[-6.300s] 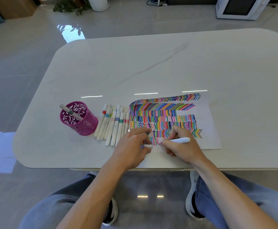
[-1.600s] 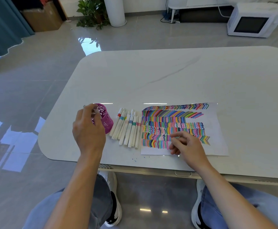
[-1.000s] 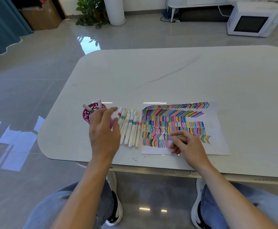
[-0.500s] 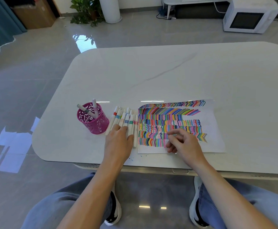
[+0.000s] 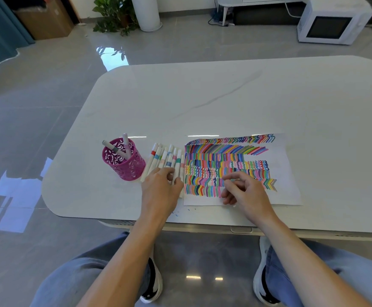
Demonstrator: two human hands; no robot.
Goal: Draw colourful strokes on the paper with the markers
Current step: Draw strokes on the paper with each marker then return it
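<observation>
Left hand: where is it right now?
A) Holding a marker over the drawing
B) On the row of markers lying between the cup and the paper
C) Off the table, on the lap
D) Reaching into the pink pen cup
B: the left hand lies on the near ends of the markers, which lie in a row between the pink pen cup and the paper.

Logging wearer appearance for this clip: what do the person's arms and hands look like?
Both forearms are bare to the frame edge: no sleeves, watch or bands. The left hand and right hand show no gloves or rings.
</observation>
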